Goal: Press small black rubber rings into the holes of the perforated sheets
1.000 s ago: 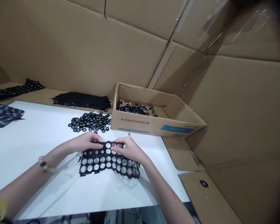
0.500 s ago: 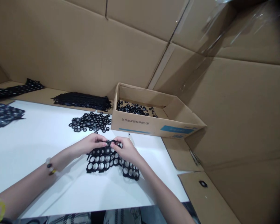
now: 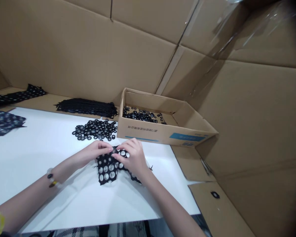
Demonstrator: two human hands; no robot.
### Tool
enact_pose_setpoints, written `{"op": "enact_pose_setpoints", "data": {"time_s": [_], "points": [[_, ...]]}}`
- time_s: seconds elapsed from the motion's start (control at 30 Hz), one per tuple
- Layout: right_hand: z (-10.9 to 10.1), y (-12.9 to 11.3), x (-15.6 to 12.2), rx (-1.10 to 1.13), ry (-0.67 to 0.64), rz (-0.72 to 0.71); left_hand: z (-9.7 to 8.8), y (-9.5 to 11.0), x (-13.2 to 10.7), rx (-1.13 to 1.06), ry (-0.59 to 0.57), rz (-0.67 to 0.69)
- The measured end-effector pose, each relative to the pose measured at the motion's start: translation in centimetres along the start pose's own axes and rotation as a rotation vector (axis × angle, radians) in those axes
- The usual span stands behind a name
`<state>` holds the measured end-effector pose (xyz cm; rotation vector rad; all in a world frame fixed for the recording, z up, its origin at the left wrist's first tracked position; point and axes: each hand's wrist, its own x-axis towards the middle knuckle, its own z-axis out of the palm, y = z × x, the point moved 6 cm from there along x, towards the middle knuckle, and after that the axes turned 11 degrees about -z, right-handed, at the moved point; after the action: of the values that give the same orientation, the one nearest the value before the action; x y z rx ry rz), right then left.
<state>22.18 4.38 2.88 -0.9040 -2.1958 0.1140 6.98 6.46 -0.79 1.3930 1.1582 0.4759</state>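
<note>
A black rubber sheet punched with round holes [image 3: 108, 170] lies crumpled on the white table [image 3: 39, 158] in front of me. My left hand [image 3: 93, 152] pinches its top edge from the left. My right hand [image 3: 132, 158] grips it from the right, its fingers curled over the sheet's upper part. The two hands' fingertips nearly meet at the sheet's top. A loose heap of small black rings [image 3: 95, 129] lies just beyond my hands.
An open cardboard box [image 3: 162, 133] with more black rings [image 3: 140, 115] stands behind and to the right. A stack of black sheets [image 3: 86, 107] lies at the back, others at far left [image 3: 2, 121]. Cardboard walls enclose the table. A single ring [image 3: 215, 194] lies on the cardboard at right.
The sheet was spread flat between my hands; my hands have come together and bunched it into a narrower, crumpled shape.
</note>
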Motion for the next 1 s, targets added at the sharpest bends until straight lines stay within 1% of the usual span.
{"op": "enact_pose_setpoints", "data": {"time_s": [0.17, 0.23, 0.3, 0.37, 0.4, 0.43, 0.47, 0.5, 0.53, 0.57, 0.6, 0.63, 0.67, 0.7, 0.73, 0.77, 0.83, 0.87, 0.93, 1.0], "points": [[1.4, -0.6, -0.4, -0.024, -0.045, -0.027, 0.1, -0.8, 0.4, 0.068, 0.080, -0.011], [2.0, -1.0, -0.5, -0.054, -0.065, -0.098, 0.1, -1.3, 0.9, 0.095, 0.110, -0.012], [2.3, -1.9, -0.5, -0.062, -0.083, -0.214, -0.1, -1.7, 1.3, 0.100, 0.167, -0.005], [2.1, -2.6, -0.5, -0.004, -0.067, -0.292, -0.7, -2.0, 1.6, 0.079, 0.245, 0.000], [1.7, -2.7, -0.4, 0.054, -0.041, -0.289, -1.0, -2.0, 1.6, 0.068, 0.268, -0.001], [1.2, -2.5, -0.3, 0.121, -0.005, -0.260, -1.2, -2.0, 1.6, 0.061, 0.265, -0.005], [0.5, -2.1, -0.1, 0.183, 0.037, -0.209, -1.3, -2.0, 1.6, 0.060, 0.231, -0.019], [-0.2, -1.3, 0.1, 0.225, 0.085, -0.135, -1.1, -2.0, 1.4, 0.065, 0.168, -0.043], [-0.9, -0.3, 0.2, 0.251, 0.121, -0.040, -0.9, -2.0, 1.2, 0.083, 0.087, -0.069], [-1.4, 0.8, 0.2, 0.271, 0.126, 0.073, -0.6, -2.0, 1.0, 0.112, -0.003, -0.092], [-1.4, 2.0, 0.1, 0.299, 0.082, 0.189, -0.3, -2.0, 0.7, 0.147, -0.087, -0.111], [-1.1, 3.0, 0.0, 0.344, 0.001, 0.293, -0.1, -2.0, 0.3, 0.187, -0.158, -0.121], [-0.6, 3.6, -0.3, 0.407, -0.087, 0.376, 0.1, -1.9, 0.0, 0.225, -0.214, -0.119], [-0.2, 4.0, -0.4, 0.477, -0.144, 0.425, 0.3, -1.7, -0.2, 0.253, -0.258, -0.105], [0.1, 4.0, -0.5, 0.539, -0.162, 0.432, 0.4, -1.6, -0.4, 0.267, -0.298, -0.090], [0.2, 3.7, -0.4, 0.572, -0.136, 0.405, 0.6, -1.4, -0.5, 0.270, -0.332, -0.078], [0.2, 2.8, -0.2, 0.545, -0.059, 0.303, 0.8, -1.2, -0.6, 0.272, -0.382, -0.052], [0.4, 2.1, -0.1, 0.504, -0.068, 0.249, 0.9, -1.1, -0.6, 0.279, -0.388, -0.038], [1.2, 1.1, -0.3, 0.416, -0.174, 0.182, 0.7, -0.8, -0.4, 0.311, -0.347, -0.003], [2.1, 0.6, -0.7, 0.374, -0.304, 0.171, 0.4, -0.6, -0.1, 0.338, -0.269, 0.027]]}}
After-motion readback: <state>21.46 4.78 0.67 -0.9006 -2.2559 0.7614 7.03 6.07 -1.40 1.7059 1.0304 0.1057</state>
